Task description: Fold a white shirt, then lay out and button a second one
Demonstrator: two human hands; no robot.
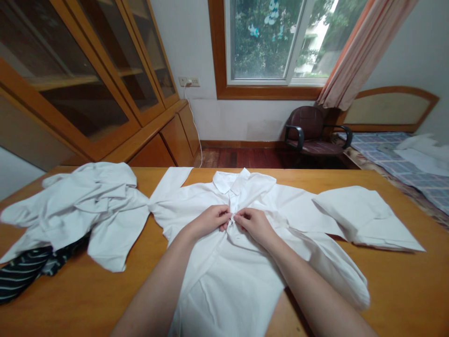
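Note:
A white collared shirt (224,285) lies front side up on the wooden table, its collar (242,181) toward the far edge and its sleeves spread to either side. My left hand (214,218) pinches the front placket a little below the collar. From the other side, my right hand (253,223) pinches the same placket, its fingertips almost meeting the left ones. Fabric bunches up between the two hands. Whether a button sits in the fingers is too small to tell. Another button shows faintly just below them.
A heap of white clothing (87,206) lies at the left, over a dark striped tie (24,274). Folded white fabric (368,217) rests on the table (407,285) at the right. Beyond stand a glass-door cabinet (115,70), a chair (312,131) and a bed (389,145).

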